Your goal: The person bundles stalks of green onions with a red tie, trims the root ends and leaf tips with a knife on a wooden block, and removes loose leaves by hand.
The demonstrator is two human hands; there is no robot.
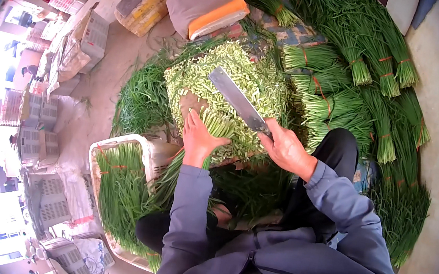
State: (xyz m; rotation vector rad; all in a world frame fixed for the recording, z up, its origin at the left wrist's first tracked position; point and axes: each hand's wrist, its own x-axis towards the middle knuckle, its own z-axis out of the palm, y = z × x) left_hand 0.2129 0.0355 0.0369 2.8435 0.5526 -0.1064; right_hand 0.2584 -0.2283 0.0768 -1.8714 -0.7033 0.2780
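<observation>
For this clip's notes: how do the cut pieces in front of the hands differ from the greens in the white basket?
The cut pieces are short; the basket greens are long.
The cut pieces lie loose and jumbled; the basket greens lie mostly alongside one another.
The cut pieces look pale yellow-green; the basket greens mostly look darker.
Both are green plant matter.

Broad grey knife (239,100), slanted over pale stem pieces (263,82), bunched green stalks (217,122), pale-ended, near the knife.
</observation>
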